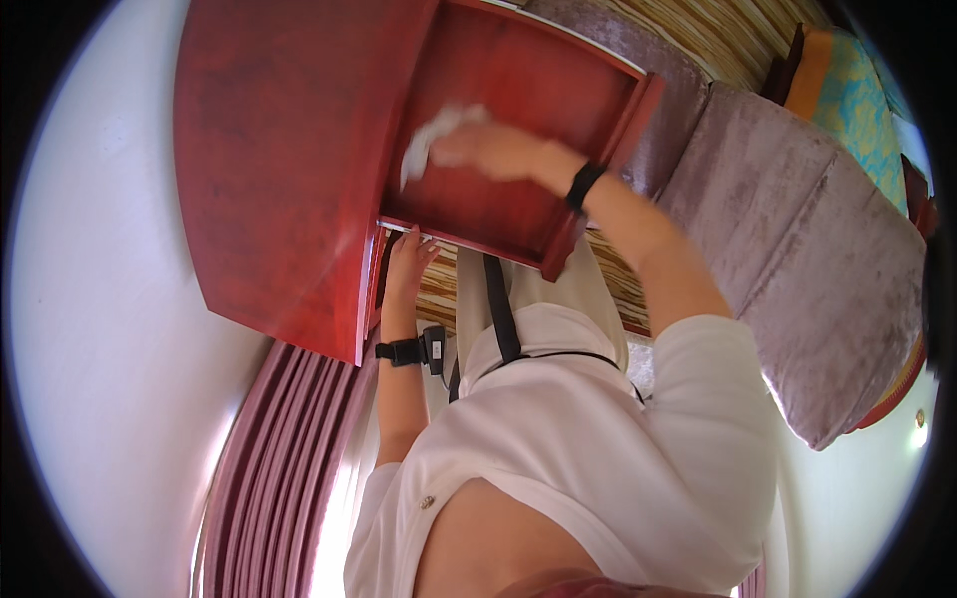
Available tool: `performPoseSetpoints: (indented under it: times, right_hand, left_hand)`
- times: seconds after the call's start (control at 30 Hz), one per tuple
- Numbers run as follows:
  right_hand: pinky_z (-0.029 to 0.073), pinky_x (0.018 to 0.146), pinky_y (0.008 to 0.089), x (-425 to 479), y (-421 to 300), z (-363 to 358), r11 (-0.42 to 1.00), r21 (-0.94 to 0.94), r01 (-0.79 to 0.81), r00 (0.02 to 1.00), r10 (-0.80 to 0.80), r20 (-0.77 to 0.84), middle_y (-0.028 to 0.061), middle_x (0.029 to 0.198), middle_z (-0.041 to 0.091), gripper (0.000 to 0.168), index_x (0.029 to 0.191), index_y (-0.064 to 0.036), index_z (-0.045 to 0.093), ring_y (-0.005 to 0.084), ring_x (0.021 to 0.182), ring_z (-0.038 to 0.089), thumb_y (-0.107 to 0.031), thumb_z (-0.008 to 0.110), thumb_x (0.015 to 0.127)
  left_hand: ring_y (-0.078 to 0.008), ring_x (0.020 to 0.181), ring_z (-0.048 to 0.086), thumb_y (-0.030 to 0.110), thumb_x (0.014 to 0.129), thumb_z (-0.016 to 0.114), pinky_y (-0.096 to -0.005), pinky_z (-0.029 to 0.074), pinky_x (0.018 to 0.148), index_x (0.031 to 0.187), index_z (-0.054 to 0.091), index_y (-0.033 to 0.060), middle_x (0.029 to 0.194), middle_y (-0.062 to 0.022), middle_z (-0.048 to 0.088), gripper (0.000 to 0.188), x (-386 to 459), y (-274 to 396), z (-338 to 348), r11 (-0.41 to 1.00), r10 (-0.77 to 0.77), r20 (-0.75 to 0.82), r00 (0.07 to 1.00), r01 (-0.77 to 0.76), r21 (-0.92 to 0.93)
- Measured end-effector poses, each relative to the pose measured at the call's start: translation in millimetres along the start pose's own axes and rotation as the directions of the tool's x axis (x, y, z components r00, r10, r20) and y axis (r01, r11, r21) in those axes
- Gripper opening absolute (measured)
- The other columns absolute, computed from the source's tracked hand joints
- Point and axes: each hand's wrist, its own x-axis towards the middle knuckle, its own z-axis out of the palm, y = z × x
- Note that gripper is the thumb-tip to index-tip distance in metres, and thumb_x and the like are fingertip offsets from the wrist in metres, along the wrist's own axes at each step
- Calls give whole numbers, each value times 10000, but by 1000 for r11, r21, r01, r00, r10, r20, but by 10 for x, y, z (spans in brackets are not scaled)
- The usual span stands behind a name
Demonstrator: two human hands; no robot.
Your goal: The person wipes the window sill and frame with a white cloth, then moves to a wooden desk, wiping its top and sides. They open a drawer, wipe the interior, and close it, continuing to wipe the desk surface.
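A dark red wooden drawer [516,82] is pulled out from a matching wooden cabinet [277,149]. Inside it my right hand [478,149] holds a white cloth [430,142] against or just above the drawer bottom. Cloth and fingers are blurred, so their exact contact is unclear. My left hand [411,258] is at the drawer's near side by the metal runner [407,226], close to the cabinet front. Its fingertips touch the side edge and its visible fingers are apart.
A mauve velvet upholstered bed or sofa [770,194] stands at the right, close to the drawer front. Pink curtains [269,478] hang at the lower left beside a white wall [97,299]. Brown striped flooring [441,291] shows below. A black device [434,350] is strapped to my left wrist.
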Motion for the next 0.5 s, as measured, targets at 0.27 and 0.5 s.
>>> performPoseSetpoints:
  times: [0.27, 0.5]
  right_hand:
    - [400, 1047, 362, -369, 531, -1185, 870, -377, -317, 946, 260, -196, 80, 1351, 478, 489, 1213, -99, 559, 287, 1267, 434, 107, 522, 770]
    - [488, 905, 369, -1048, -144, -1202, 597, -513, -617, 778, 559, -286, 103, 1117, 563, 303, 992, -80, 648, 284, 1073, 546, 35, 605, 716]
  left_hand:
    - [-187, 893, 681, 445, 954, 528, -270, 508, 695, 903, 543, 4, 882, -67, 607, 444, 77, 3, -11, 885, 185, 22, 982, -176, 432]
    - [-183, 892, 686, 455, 935, 557, -259, 503, 672, 949, 538, 4, 894, -79, 646, 451, 121, -4, -59, 884, 137, 56, 989, -148, 444]
